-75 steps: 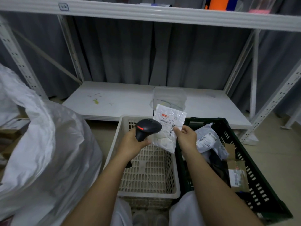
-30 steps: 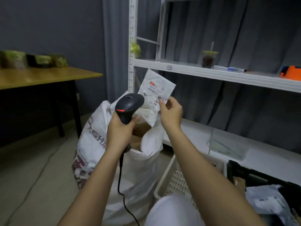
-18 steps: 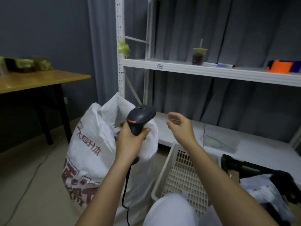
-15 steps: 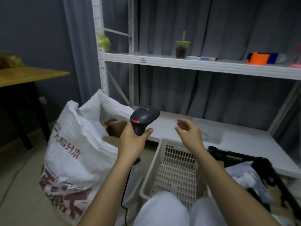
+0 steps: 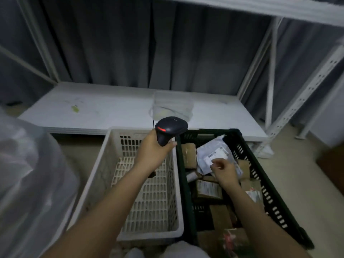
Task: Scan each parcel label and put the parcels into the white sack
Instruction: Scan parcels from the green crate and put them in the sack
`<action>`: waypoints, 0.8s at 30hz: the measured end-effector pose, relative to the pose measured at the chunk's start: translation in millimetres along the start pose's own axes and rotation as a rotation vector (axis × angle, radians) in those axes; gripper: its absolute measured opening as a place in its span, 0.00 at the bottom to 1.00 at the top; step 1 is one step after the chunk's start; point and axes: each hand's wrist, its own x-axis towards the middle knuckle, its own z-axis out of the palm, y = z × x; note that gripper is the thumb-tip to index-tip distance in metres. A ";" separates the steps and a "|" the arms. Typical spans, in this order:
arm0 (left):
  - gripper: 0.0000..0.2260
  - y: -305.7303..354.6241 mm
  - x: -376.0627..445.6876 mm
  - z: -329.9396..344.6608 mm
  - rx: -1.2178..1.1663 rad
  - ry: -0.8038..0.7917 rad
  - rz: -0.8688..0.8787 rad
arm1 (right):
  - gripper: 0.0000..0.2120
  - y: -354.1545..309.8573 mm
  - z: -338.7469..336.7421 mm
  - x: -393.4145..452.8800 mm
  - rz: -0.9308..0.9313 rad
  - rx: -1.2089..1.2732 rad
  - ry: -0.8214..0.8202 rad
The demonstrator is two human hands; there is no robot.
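My left hand (image 5: 152, 155) grips a black barcode scanner (image 5: 170, 130) with a red stripe and holds it over the far edge of the white basket (image 5: 96, 164). My right hand (image 5: 224, 172) reaches into the black crate (image 5: 260, 174). Its loosely curled fingertips are at the label of a grey poly mailer parcel (image 5: 210, 151), and no grip on it shows. Several brown box parcels (image 5: 208, 189) lie beneath and around the mailer. The white sack (image 5: 28, 183) bulges at the left edge, blurred.
A low white shelf board (image 5: 93, 107) runs behind both containers, with a clear plastic tub (image 5: 173, 107) on it. White rack uprights (image 5: 297, 101) stand at the right, grey curtains behind. The white basket holds nothing visible.
My right hand let the white parcel go at the sack. The view then swung right and down to the crates, and my right hand now reaches into the black crate. The scanner stays in my left hand.
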 end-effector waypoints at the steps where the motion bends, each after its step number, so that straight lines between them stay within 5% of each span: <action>1: 0.18 -8.5 13.3 12.5 -0.001 -0.019 -0.015 | 0.06 11.4 7.1 13.5 0.007 -0.024 -0.025; 8: 0.15 -77.4 89.7 67.0 0.073 -0.101 -0.084 | 0.25 38.4 82.7 103.0 -0.098 -0.164 -0.209; 17: 0.15 -135.8 123.0 97.1 -0.008 -0.123 -0.171 | 0.35 61.6 125.6 183.8 -0.285 -0.830 -0.252; 20: 0.13 -145.2 122.0 99.2 -0.028 -0.111 -0.187 | 0.46 81.3 122.8 180.0 -0.172 -0.826 -0.185; 24: 0.10 -143.4 113.6 97.9 -0.031 -0.099 -0.198 | 0.44 90.1 120.8 162.4 0.023 -0.520 -0.100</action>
